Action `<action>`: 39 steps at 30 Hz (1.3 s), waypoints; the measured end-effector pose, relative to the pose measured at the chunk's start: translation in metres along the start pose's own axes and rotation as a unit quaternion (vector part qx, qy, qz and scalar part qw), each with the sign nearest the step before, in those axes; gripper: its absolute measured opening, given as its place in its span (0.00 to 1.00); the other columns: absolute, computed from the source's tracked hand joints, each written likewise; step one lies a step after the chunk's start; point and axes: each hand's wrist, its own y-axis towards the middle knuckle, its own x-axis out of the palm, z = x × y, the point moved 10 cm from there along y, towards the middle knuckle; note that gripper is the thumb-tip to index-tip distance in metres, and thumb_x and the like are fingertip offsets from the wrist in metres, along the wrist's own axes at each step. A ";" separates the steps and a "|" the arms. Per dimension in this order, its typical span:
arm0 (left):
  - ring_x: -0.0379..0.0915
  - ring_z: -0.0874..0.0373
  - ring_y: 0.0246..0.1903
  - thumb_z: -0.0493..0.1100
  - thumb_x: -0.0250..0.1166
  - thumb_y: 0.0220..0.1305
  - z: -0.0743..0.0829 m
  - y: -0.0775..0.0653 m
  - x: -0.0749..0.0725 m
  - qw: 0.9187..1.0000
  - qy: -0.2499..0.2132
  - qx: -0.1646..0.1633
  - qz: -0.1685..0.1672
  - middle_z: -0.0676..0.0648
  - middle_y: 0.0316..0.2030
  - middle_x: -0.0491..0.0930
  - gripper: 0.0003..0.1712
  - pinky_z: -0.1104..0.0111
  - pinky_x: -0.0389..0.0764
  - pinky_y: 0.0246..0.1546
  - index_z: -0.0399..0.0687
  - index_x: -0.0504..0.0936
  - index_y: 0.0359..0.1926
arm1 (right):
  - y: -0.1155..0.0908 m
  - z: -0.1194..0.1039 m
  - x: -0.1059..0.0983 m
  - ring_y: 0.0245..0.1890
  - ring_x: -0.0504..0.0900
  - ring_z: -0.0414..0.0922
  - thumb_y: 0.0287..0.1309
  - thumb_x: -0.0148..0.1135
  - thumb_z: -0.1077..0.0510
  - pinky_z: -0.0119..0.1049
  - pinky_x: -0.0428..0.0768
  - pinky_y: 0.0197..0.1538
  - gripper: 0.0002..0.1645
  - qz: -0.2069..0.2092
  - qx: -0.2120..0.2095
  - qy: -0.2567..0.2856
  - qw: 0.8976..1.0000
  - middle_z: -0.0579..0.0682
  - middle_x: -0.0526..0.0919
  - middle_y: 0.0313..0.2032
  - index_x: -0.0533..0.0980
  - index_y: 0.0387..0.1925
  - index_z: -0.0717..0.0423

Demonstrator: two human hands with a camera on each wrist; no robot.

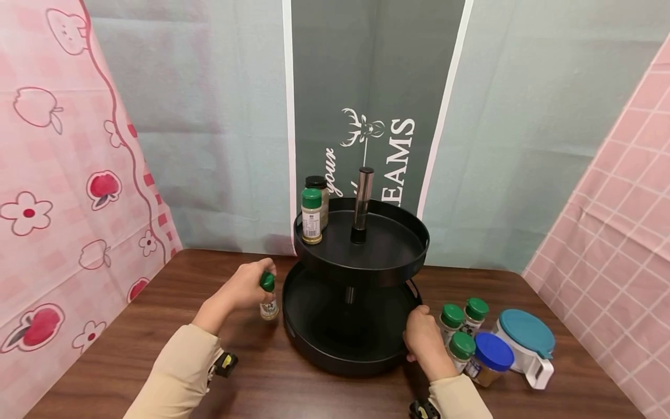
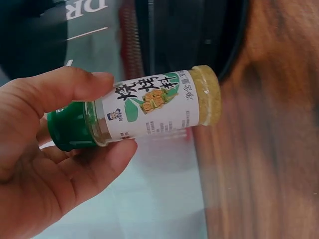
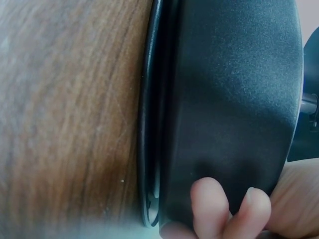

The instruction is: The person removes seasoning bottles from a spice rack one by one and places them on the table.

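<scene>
My left hand [image 1: 245,286] grips a small seasoning jar [image 2: 154,107] near its green cap, thumb on one side and fingers on the other. The jar has a white label with Chinese characters and yellowish powder inside. It is left of a black two-tier turntable rack [image 1: 361,273], beside the lower tray [image 1: 335,362]. At that tray's right side, my right hand [image 1: 425,338] holds the edge, and its fingertips [image 3: 209,204] lie against the outer wall in the right wrist view. Part of this hand is out of that view.
On the upper tray stand a green-capped jar [image 1: 312,224] and a black-capped jar [image 1: 317,183]. Right of the rack are several green-capped jars [image 1: 462,345], a blue-lidded jar [image 1: 492,352] and a teal-lidded white container [image 1: 526,334]. Curtains [image 1: 209,128] hang behind the wooden table [image 1: 314,398].
</scene>
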 end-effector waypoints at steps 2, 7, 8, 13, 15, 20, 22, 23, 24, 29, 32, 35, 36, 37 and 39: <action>0.68 0.57 0.25 0.33 0.71 0.35 -0.002 0.000 0.004 1.000 0.000 -0.003 0.000 0.47 0.26 0.72 0.22 0.64 0.74 0.23 0.43 0.71 0.35 | 0.000 0.001 0.001 0.06 0.71 0.45 0.48 0.52 0.71 0.47 0.78 0.26 0.23 -0.002 0.003 0.002 1.000 0.65 0.72 0.15 0.54 0.42 0.82; 0.70 0.56 0.25 0.32 0.71 0.35 -0.009 0.000 0.010 1.000 -0.010 -0.016 0.004 0.46 0.27 0.74 0.23 0.64 0.76 0.24 0.43 0.71 0.36 | 0.001 0.000 -0.001 0.06 0.71 0.45 0.46 0.52 0.71 0.48 0.79 0.27 0.22 0.001 0.003 0.002 1.000 0.65 0.72 0.15 0.55 0.40 0.80; 0.70 0.56 0.26 0.32 0.71 0.36 -0.010 0.000 0.011 1.000 -0.010 -0.018 0.005 0.45 0.27 0.74 0.23 0.64 0.76 0.24 0.42 0.71 0.36 | 0.001 0.000 -0.001 0.06 0.71 0.45 0.46 0.52 0.72 0.48 0.79 0.27 0.22 0.003 0.002 0.002 1.000 0.65 0.72 0.15 0.55 0.40 0.80; 0.70 0.55 0.26 0.31 0.71 0.36 -0.016 0.002 0.017 1.000 -0.006 -0.023 0.006 0.44 0.28 0.74 0.24 0.63 0.76 0.24 0.38 0.71 0.38 | 0.001 0.000 -0.001 0.06 0.71 0.45 0.47 0.52 0.72 0.48 0.79 0.27 0.24 -0.007 0.004 0.004 1.000 0.64 0.72 0.15 0.53 0.43 0.82; 0.70 0.55 0.26 0.31 0.71 0.35 -0.018 0.002 0.019 1.000 -0.005 -0.023 0.005 0.44 0.28 0.74 0.24 0.63 0.76 0.25 0.39 0.71 0.37 | 0.001 0.000 -0.001 0.06 0.71 0.45 0.47 0.52 0.71 0.47 0.79 0.27 0.25 -0.011 0.005 0.003 1.000 0.64 0.72 0.15 0.53 0.44 0.83; 0.69 0.56 0.26 0.32 0.71 0.35 -0.020 0.001 0.024 1.000 -0.003 -0.028 -0.002 0.46 0.27 0.73 0.23 0.63 0.76 0.25 0.39 0.72 0.36 | 0.001 0.000 -0.002 0.05 0.71 0.44 0.46 0.51 0.72 0.48 0.79 0.29 0.24 -0.003 0.001 -0.002 1.000 0.64 0.72 0.14 0.54 0.42 0.81; 0.69 0.56 0.26 0.32 0.71 0.35 -0.019 0.002 0.025 1.000 0.000 -0.028 -0.009 0.46 0.27 0.73 0.22 0.63 0.75 0.25 0.39 0.73 0.36 | 0.001 0.000 -0.002 0.05 0.71 0.44 0.45 0.51 0.72 0.49 0.79 0.29 0.23 -0.001 0.000 -0.003 1.000 0.64 0.72 0.14 0.54 0.41 0.81; 0.68 0.57 0.25 0.32 0.71 0.35 -0.019 0.002 0.026 1.000 0.002 -0.028 -0.013 0.47 0.27 0.73 0.22 0.64 0.75 0.25 0.39 0.73 0.35 | 0.001 -0.001 -0.002 0.05 0.71 0.44 0.45 0.51 0.72 0.49 0.79 0.29 0.23 -0.001 0.001 -0.002 1.000 0.65 0.72 0.15 0.54 0.41 0.81; 0.68 0.57 0.25 0.32 0.71 0.36 -0.019 0.002 0.027 0.999 0.003 -0.028 -0.015 0.47 0.27 0.73 0.21 0.64 0.75 0.25 0.39 0.73 0.35 | 0.001 0.000 -0.002 0.05 0.71 0.44 0.45 0.51 0.72 0.49 0.79 0.29 0.23 -0.001 0.002 -0.001 1.000 0.65 0.72 0.15 0.54 0.41 0.81; 0.69 0.57 0.25 0.32 0.71 0.35 -0.019 0.001 0.027 1.000 0.006 -0.025 -0.012 0.47 0.27 0.73 0.21 0.64 0.75 0.25 0.41 0.73 0.34 | 0.002 0.000 -0.001 0.05 0.71 0.44 0.45 0.52 0.72 0.49 0.79 0.31 0.26 -0.002 0.003 -0.004 1.000 0.65 0.73 0.15 0.53 0.44 0.83; 0.69 0.57 0.25 0.32 0.72 0.35 -0.020 0.000 0.028 1.000 0.008 -0.025 -0.011 0.47 0.27 0.73 0.21 0.64 0.75 0.25 0.41 0.73 0.34 | 0.001 0.000 0.000 0.06 0.71 0.45 0.46 0.52 0.71 0.49 0.79 0.31 0.28 -0.009 0.004 -0.006 1.000 0.63 0.72 0.13 0.52 0.46 0.84; 0.69 0.57 0.25 0.32 0.72 0.35 -0.020 0.000 0.029 1.000 0.009 -0.026 -0.012 0.47 0.27 0.73 0.21 0.64 0.75 0.25 0.41 0.73 0.34 | 0.000 0.001 0.002 0.07 0.71 0.46 0.46 0.52 0.71 0.49 0.79 0.30 0.29 -0.013 0.006 -0.007 1.000 0.62 0.72 0.13 0.51 0.46 0.85; 0.68 0.57 0.26 0.32 0.72 0.35 -0.020 0.000 0.029 1.000 0.009 -0.027 -0.013 0.47 0.27 0.72 0.21 0.64 0.75 0.25 0.41 0.73 0.34 | 0.000 0.001 0.002 0.07 0.71 0.46 0.46 0.53 0.71 0.49 0.79 0.29 0.30 -0.012 0.005 -0.009 1.000 0.61 0.72 0.13 0.51 0.47 0.85; 0.69 0.57 0.26 0.32 0.72 0.35 -0.020 0.000 0.029 0.999 0.010 -0.027 -0.015 0.47 0.27 0.72 0.21 0.64 0.75 0.25 0.40 0.73 0.34 | 0.000 0.001 0.002 0.07 0.71 0.46 0.46 0.53 0.71 0.49 0.79 0.29 0.31 -0.012 0.004 -0.011 1.000 0.61 0.72 0.12 0.50 0.47 0.86; 0.69 0.57 0.26 0.33 0.72 0.34 -0.019 0.001 0.029 0.999 0.011 -0.029 -0.019 0.47 0.27 0.73 0.22 0.64 0.75 0.25 0.40 0.74 0.35 | 0.000 0.000 0.001 0.07 0.71 0.46 0.46 0.53 0.71 0.49 0.79 0.29 0.33 -0.010 0.001 -0.014 1.000 0.61 0.72 0.12 0.49 0.49 0.87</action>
